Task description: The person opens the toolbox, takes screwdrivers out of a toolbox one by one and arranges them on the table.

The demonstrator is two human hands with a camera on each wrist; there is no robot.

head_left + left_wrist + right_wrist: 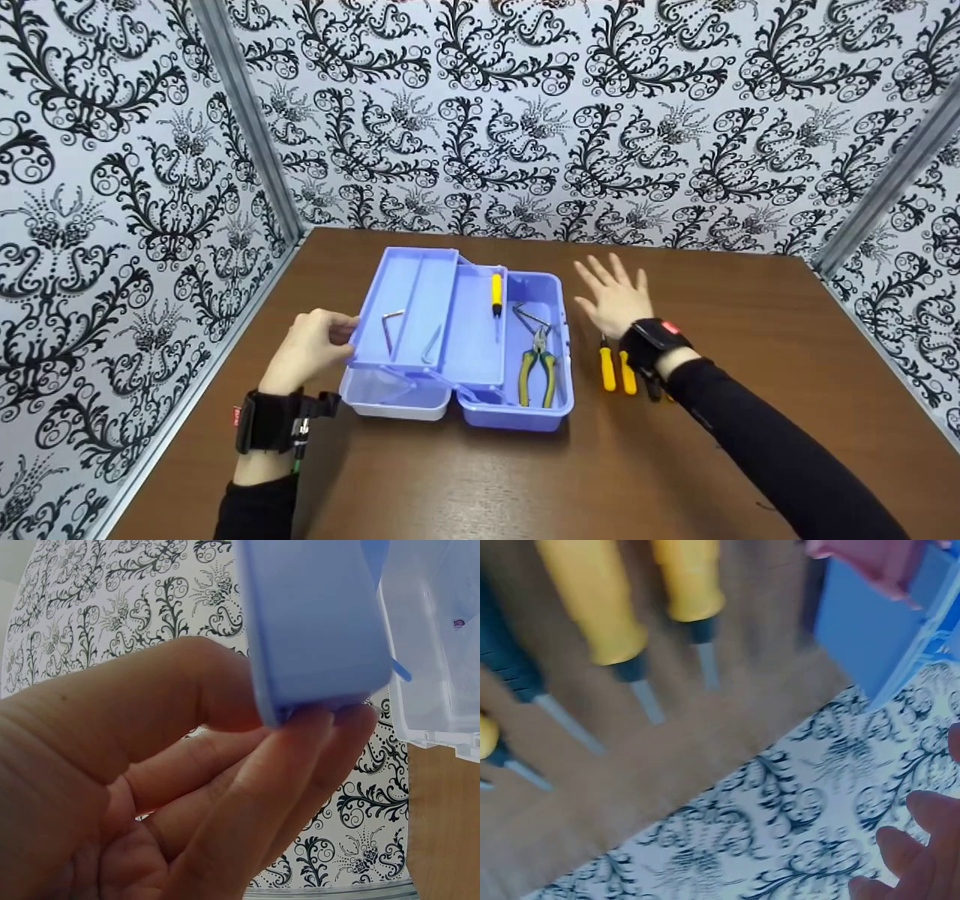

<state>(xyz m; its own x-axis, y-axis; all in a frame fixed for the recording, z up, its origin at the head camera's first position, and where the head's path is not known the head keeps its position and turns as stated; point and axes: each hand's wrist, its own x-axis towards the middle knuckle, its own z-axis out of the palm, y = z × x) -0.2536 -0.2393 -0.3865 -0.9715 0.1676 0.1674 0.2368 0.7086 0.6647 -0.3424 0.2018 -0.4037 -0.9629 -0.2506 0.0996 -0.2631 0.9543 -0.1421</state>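
A lilac cantilever toolbox (517,421) stands unfolded on the table. My left hand (304,349) pinches the near left corner of its upper tray (433,274) between thumb and fingers; the left wrist view shows this tray corner (322,637) up close. Two L-shaped hex keys lie in that tray. The middle tray (472,352) holds a yellow-handled screwdriver (496,294). In the base are pliers (526,382) with green-yellow handles and another angled metal piece. My right hand (619,304), fingers spread, hovers right of the toolbox and holds nothing.
Beneath my right wrist, several screwdrivers lie on the table, among them a yellow-handled one (607,367) and a dark-handled one (510,652). A translucent lid (397,409) lies folded out at the left, under the trays. Patterned walls (525,112) enclose the brown table (487,487).
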